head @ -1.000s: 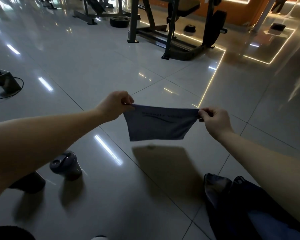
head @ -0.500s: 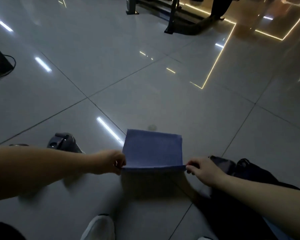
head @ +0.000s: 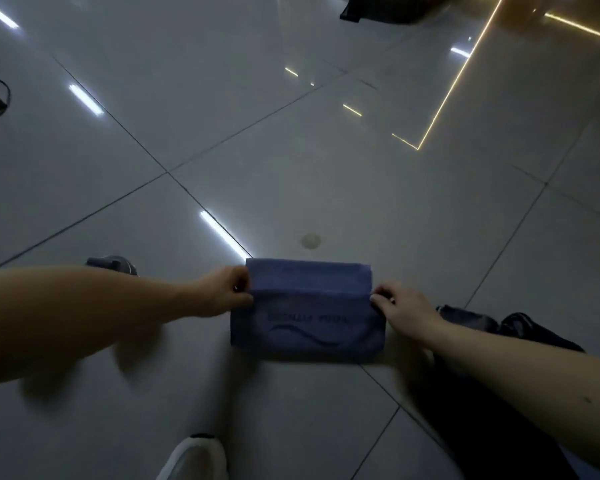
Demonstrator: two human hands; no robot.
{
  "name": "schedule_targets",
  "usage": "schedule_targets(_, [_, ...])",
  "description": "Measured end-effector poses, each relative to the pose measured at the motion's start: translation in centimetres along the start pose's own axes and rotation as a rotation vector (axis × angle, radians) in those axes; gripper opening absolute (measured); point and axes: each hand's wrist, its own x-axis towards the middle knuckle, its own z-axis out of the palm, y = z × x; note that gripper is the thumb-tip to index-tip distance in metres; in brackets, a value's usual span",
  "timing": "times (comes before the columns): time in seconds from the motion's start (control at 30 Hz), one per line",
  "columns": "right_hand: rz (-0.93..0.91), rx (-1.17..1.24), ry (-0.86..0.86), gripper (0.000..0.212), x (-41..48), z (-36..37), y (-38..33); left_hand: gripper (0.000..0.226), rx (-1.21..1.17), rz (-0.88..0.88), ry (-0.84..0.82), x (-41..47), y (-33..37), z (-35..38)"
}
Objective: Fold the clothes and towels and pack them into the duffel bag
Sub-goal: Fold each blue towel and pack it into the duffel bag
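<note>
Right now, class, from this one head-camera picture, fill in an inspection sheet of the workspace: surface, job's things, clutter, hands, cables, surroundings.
Surface: glossy grey tiled floor, dark grout lines, light reflections.
Job's things: blue towel on the floor, a crease across it between the hands, wave print showing; dark duffel bag on the floor to its right.
Clutter: dark lidded cup, mostly hidden behind the left forearm; white shoe at the bottom edge.
Hands: left hand pinches the towel's left edge at the crease; right hand pinches its right edge.
Cables: black cable looped at the left edge.
Surroundings: dark equipment base at the top; glowing floor strip.
</note>
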Motion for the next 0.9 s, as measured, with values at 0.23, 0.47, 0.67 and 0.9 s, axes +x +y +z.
schedule_targets(0.23, [0.027,0.078,0.13,0.013,7.7,0.9,0.1,0.007,-0.126,-0.164,0.278,6.3,-1.3,1.1])
schedule_targets(0.47, [0.131,0.153,0.192,0.02,11.4,3.5,2.5,0.005,-0.244,-0.244,0.415,9.7,-2.9,3.5])
schedule_targets(0.67, [0.15,0.237,0.398,0.037,10.0,5.0,1.4,0.034,-0.092,-0.249,0.564,9.1,-2.5,5.4])
schedule_targets(0.9, [-0.336,-0.42,0.261,0.07,3.5,12.5,2.6,0.065,0.307,-0.028,0.394,5.3,0.2,10.9])
